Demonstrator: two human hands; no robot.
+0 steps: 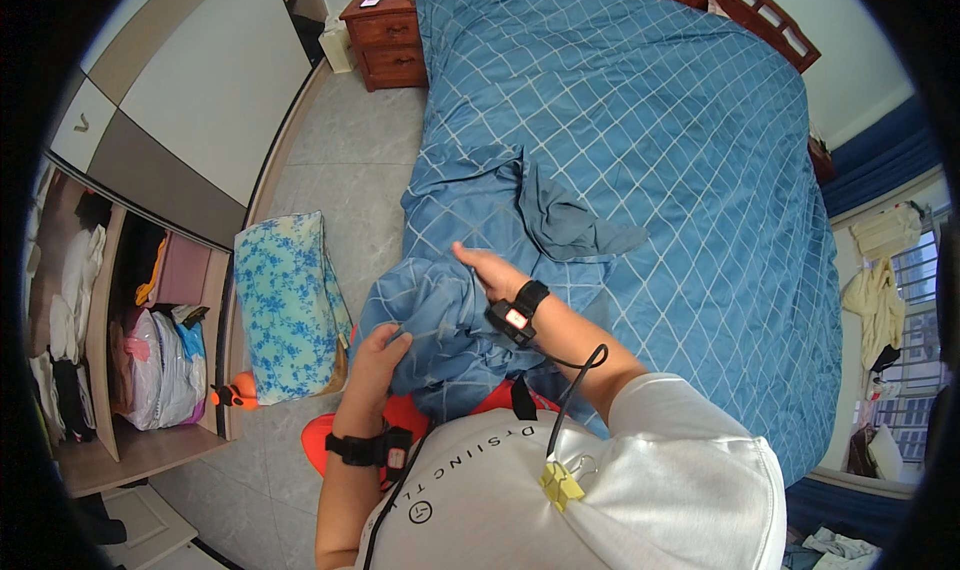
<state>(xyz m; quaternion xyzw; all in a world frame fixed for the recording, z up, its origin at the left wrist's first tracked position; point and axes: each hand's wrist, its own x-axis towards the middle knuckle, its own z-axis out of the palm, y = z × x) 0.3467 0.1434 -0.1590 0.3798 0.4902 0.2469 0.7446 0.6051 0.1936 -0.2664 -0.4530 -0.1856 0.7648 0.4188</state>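
Note:
A blue quilt with a white diamond pattern covers the bed. Its near corner is bunched into a fold in front of me. My left hand grips the lower left edge of that bunched fabric. My right hand lies flat on top of the fold with fingers together, pressing the cloth. A grey-blue piece of cloth lies crumpled on the quilt just beyond my right hand. Both wrists wear black bands with small red-lit units.
A blue floral bag stands on the tiled floor left of me. An open wardrobe with clothes and bags is at far left. A wooden nightstand sits at the head of the bed. Something orange lies by my legs.

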